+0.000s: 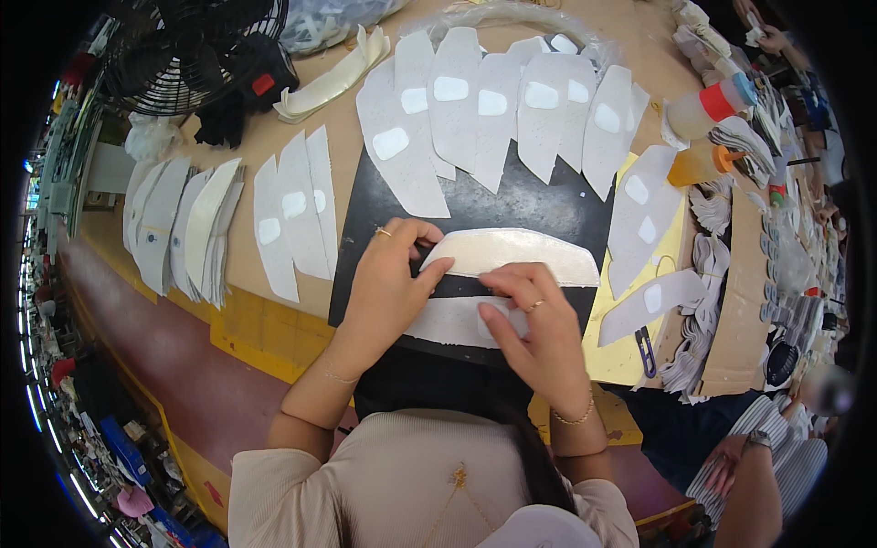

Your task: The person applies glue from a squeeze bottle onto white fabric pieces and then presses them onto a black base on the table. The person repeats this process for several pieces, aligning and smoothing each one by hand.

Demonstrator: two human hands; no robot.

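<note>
A cream, glossy curved panel [521, 255] lies across the black board [548, 203] in front of me. My left hand [391, 279] pinches its left end, thumb on the near side and bent fingers at the far side. My right hand [541, 324] touches the panel's near edge with its fingertips. Its thumb stands apart from the index finger, above a light grey panel [443, 321] that has a white patch, partly covered by this hand. Beyond the board's far edge, several grey panels with white patches [391, 143] fan out, overlapping one another.
Left of the board lie more patched panels [290, 224] and a stacked row of panels [178, 233]. A black fan [187, 50] stands far left. At right are a glue bottle with orange cap [699, 166], a clear bottle [708, 108], a small cutter [646, 352] and yellow paper [621, 365]. Another person's arm [754, 484] is lower right.
</note>
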